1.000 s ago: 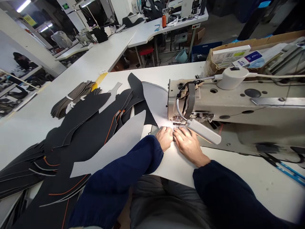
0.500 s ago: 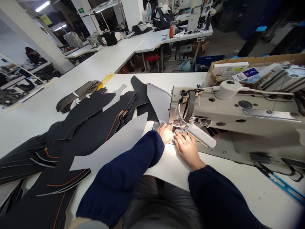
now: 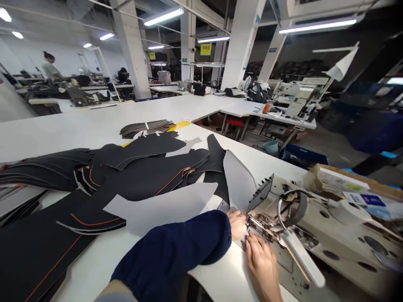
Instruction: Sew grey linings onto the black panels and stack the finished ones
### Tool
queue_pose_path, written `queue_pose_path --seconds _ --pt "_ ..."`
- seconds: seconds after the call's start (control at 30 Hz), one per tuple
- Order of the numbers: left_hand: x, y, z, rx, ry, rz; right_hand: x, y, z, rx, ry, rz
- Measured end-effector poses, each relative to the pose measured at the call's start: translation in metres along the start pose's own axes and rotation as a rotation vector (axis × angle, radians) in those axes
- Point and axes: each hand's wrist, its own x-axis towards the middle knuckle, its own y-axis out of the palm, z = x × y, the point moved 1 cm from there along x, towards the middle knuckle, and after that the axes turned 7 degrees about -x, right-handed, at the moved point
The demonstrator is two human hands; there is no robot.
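My left hand (image 3: 237, 225) is at the needle area of a sewing machine (image 3: 302, 226), its fingers curled at the near end of a light grey fabric panel (image 3: 237, 176). The panel curves away behind the machine head, and some of my fingertips are hidden there. Just nearer to me, my right hand (image 3: 262, 264) lies flat on the machine bed, fingers stretched forward and close together beside the presser foot. Whether fabric lies under it I cannot tell. A second grey panel (image 3: 166, 205) rests on the table left of my hands, partly behind my sleeve.
Black fabric panels with orange and grey edging (image 3: 138, 180) lie heaped on the left. Behind them sits a tied bundle of brown-grey pieces (image 3: 146, 128). A white lamp (image 3: 302, 258) juts out over the bed. A cardboard box (image 3: 315, 178) stands beyond the machine; a person (image 3: 50, 67) is far off.
The view has tilted up and turned left, so more of the room shows and the machine appears lower right. Both hands stay at the needle area, with little visible movement of the fabric.
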Motion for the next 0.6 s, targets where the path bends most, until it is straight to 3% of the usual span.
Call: queue_pose_path --seconds 0.37,0.6 --pt "-0.001 -0.003 0.002 0.016 0.008 0.012 -0.005 0.003 0.0 -0.107 -0.095 -0.003" --pt "0.001 0.003 0.005 0.107 0.067 -0.03 -0.024 0.006 -0.003 0.04 -0.062 0.014"
